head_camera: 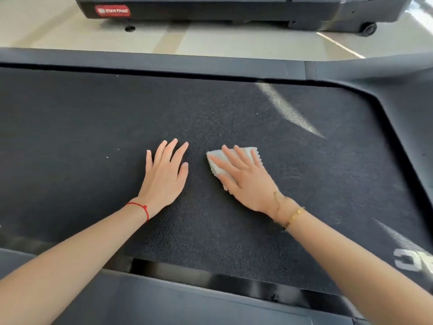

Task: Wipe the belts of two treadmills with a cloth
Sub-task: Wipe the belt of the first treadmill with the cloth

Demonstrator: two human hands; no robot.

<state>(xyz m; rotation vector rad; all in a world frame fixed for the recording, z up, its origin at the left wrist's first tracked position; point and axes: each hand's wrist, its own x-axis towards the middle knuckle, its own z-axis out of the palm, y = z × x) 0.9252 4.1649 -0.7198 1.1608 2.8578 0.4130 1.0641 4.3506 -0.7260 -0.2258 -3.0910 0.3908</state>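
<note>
On the dark textured treadmill belt point(234, 109), right hand point(243, 179) presses flat, fingers straight, on a folded white cloth point(216, 164); left hand point(164, 174) rests beside it, splayed, holding nothing. Best: keep palm pressure even, overlap strokes, brace with left. Second black treadmill point(210, 10) waits beyond.

A small white cloth point(219, 164) lies flat on the dark textured belt point(234, 118).
</note>
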